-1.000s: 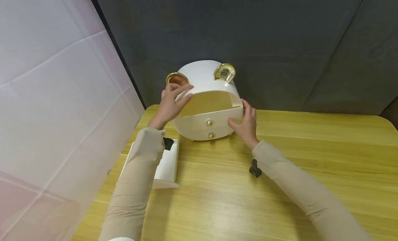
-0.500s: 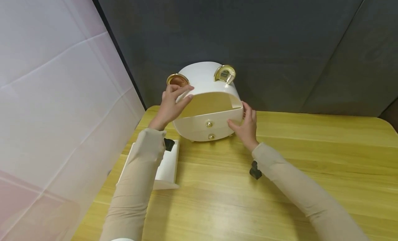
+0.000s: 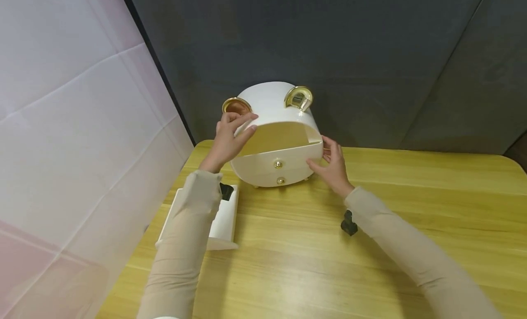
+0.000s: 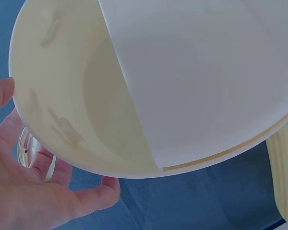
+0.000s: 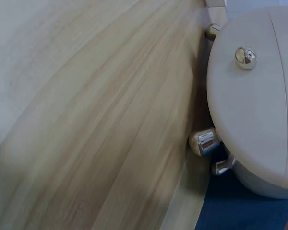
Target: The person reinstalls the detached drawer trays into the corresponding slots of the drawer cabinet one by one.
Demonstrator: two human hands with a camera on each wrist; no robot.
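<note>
Your right hand (image 3: 334, 165) has eased off the round cabinet (image 3: 276, 140), fingers now relaxed; left hand (image 3: 228, 138) still grips its rim.

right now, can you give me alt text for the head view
A person's left hand grips the open top rim of a round white organizer while the right hand touches its right side, on a yellow wooden table.

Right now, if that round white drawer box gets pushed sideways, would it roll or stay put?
The drawer box probably stays put: small metal feet rest on the table. Its thin glossy shell looks light and slippery, so it may slide. The left hand on its rim steadies it.
</note>
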